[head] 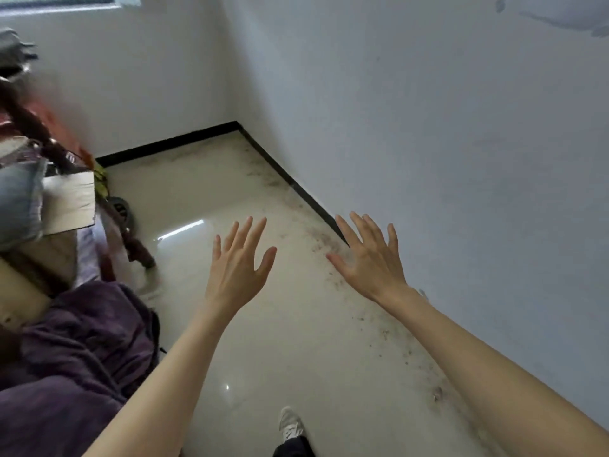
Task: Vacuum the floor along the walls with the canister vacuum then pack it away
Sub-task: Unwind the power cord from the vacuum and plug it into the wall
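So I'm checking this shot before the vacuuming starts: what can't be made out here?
- Head view: no canister vacuum in frame; whether one is nearby cannot be told.
- Cluttered pile at left: motion-blurred, items unclear.
- Floor under the crumpled purple blanket: hidden.
- Black skirting board: its near stretch is covered by the open right hand.
- White shoe: cut off by the bottom edge.
- Open left hand: holds nothing.

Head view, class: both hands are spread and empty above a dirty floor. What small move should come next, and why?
Probably fetch the vacuum: left hand and right hand hold nothing, dark dirt lines the black skirting, and no vacuum shows.
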`<state>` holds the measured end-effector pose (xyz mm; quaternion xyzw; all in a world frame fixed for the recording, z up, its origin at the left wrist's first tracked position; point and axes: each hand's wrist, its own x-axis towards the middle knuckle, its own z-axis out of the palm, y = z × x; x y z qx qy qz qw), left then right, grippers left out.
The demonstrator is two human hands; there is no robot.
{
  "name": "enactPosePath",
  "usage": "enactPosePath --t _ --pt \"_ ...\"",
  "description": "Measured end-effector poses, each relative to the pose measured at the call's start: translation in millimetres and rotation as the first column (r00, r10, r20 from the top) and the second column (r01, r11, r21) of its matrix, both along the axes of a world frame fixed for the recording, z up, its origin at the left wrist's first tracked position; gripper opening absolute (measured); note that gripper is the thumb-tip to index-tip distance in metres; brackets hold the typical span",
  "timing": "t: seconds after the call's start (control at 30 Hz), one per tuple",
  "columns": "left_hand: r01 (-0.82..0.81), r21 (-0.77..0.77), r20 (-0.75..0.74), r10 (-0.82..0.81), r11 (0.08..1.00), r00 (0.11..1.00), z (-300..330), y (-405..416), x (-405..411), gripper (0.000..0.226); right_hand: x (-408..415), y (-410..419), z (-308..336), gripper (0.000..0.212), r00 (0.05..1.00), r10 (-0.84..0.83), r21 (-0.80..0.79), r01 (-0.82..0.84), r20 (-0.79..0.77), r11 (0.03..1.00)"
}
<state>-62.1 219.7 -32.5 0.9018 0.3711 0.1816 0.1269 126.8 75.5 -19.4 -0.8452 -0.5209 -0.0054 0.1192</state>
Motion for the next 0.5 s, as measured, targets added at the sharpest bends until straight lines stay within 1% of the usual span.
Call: enactPosePath --t 0.07,0.2,0.33,0.5 --pt "-0.065 -0.026 -0.002 0.065 0.998 0.998 -2 35 0 0.061 5 46 -1 0.069 0.998 0.057 0.003 -0.057 -0.006 0.998" --pt "-0.136 -0.065 0.004 0.137 0.989 0.991 -5 92 2 0.060 17 130 -1 0.069 0.988 0.151 0.021 -0.151 0.006 0.988" --pt "-0.201 -0.061 -0.020 0.200 0.978 0.980 -3 147 14 0.059 39 202 -2 0.069 0.978 0.210 0.031 -0.210 -0.008 0.977" --pt "-0.278 -0.063 0.003 0.278 0.959 0.960 -4 222 51 0.057 82 295 -9 0.070 0.956 0.293 0.046 -0.292 -0.028 0.955"
